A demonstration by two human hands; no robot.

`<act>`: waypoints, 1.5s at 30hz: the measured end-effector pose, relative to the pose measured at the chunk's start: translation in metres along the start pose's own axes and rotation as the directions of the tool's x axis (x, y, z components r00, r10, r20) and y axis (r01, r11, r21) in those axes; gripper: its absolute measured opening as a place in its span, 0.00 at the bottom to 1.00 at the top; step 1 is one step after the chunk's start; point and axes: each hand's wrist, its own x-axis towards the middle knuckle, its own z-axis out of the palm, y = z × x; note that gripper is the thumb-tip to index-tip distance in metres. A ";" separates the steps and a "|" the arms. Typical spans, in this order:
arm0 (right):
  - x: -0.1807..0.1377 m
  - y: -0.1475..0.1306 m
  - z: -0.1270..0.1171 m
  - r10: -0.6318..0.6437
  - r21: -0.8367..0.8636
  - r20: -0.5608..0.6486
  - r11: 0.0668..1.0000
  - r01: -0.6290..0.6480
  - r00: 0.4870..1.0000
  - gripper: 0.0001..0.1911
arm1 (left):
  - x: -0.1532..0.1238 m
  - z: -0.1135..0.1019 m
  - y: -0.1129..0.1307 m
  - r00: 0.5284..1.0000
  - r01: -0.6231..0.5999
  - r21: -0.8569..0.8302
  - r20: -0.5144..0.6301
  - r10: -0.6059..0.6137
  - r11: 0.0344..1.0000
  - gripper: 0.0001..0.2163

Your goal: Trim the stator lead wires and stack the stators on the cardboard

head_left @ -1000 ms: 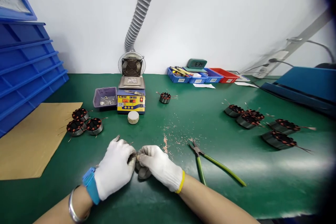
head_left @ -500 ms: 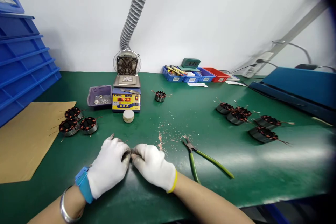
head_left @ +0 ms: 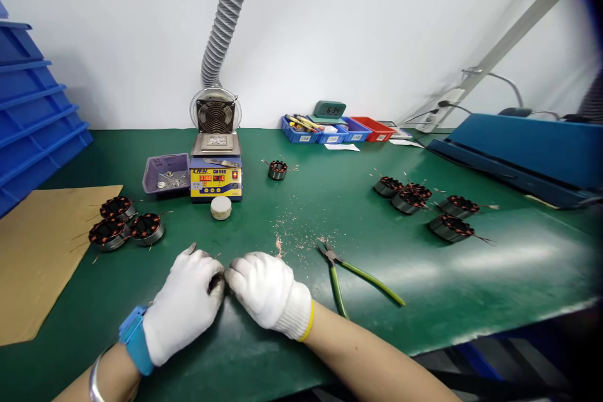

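Note:
My left hand [head_left: 186, 301], in a white glove with dark-stained fingertips, is closed around a mostly hidden dark part. A thin wire end pokes out above it, as on the wound motor stators around. My right hand [head_left: 264, 292], also gloved, has its fingers pinched together against the left fingertips; what lies between them is hidden. Green-handled cutting pliers [head_left: 332, 254] lie with jaws apart to the right, among copper scraps [head_left: 279, 245]. Beyond my left hand stand grouped stators [head_left: 147, 229] with loose wire ends. A round white pot [head_left: 221, 208] sits ahead of the hands.
A yellow-fronted solder pot unit [head_left: 215, 182] stands beside a purple tray [head_left: 166, 176]. One stator [head_left: 277, 169] is mid-table; several more stators [head_left: 409, 199] stand right. Blue bins [head_left: 301, 135] line the back. Stacked blue crates [head_left: 38, 113] and cardboard [head_left: 51, 251] are left.
The whole view has shifted, so things on the table appear farther left. My right hand has rolled over, its back now more toward me. Both hands stay together.

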 end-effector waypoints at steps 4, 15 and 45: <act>0.003 -0.017 -0.005 0.013 -0.107 0.004 0.994 -0.012 1.000 0.04 | 0.000 0.000 0.002 0.999 -0.029 0.013 0.022 0.029 0.999 0.08; -0.109 0.057 -0.040 0.656 -0.047 -0.074 0.750 -0.660 0.751 0.21 | 0.000 -0.001 -0.008 0.996 0.082 0.031 0.019 -0.083 0.996 0.13; -0.137 0.048 -0.024 0.852 -0.065 0.231 0.495 -0.866 0.470 0.40 | 0.002 -0.006 -0.007 0.999 0.043 0.111 0.023 -0.045 0.993 0.14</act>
